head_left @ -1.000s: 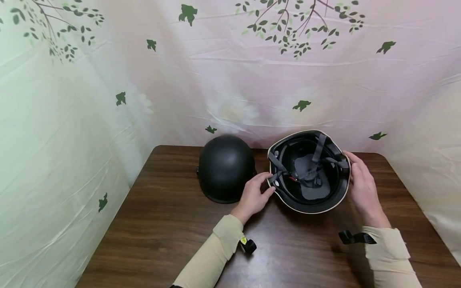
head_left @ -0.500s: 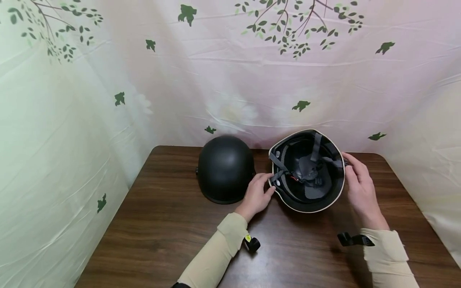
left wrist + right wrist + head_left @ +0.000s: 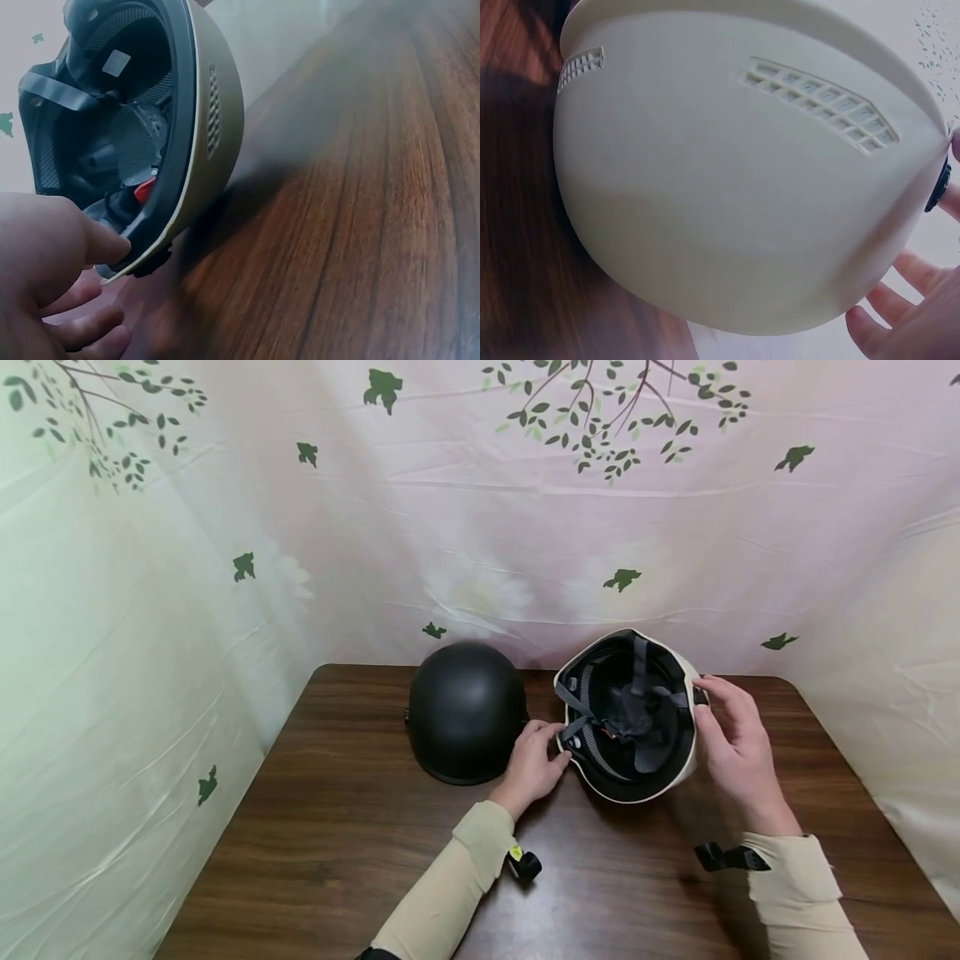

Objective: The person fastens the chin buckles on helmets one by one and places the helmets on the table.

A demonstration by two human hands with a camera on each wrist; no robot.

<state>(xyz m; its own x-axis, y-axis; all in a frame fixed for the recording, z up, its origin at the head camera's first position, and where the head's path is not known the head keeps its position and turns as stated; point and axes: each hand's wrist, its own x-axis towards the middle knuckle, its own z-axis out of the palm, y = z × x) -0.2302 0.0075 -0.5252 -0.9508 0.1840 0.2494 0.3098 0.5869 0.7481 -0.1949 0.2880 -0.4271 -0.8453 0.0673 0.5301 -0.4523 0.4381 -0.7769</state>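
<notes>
A cream helmet [image 3: 630, 727] lies tilted at the back right of the table, its black padded inside and grey straps facing the head camera. My left hand [image 3: 530, 768] pinches its left rim; in the left wrist view, the thumb [image 3: 105, 244] lies on the inner side of the edge. At the opposite rim, my right hand [image 3: 738, 747] grips around a small black knob [image 3: 701, 696]. The right wrist view shows the smooth shell [image 3: 727, 187] with vent grids, and several fingertips [image 3: 862, 326] beside it. A black helmet [image 3: 468, 714] sits dome up just left of my left hand.
Both helmets stand on a dark wooden table [image 3: 322, 827]. A pale curtain [image 3: 337, 552] with leaf prints hangs close behind the table, with cloth on both sides. A small black wrist camera [image 3: 525, 866] is strapped at the left sleeve.
The cream helmet has turned a little, its right side swinging inward, so more of its outer right shell shows. My right hand has moved left with it; my left hand stays on the rim.
</notes>
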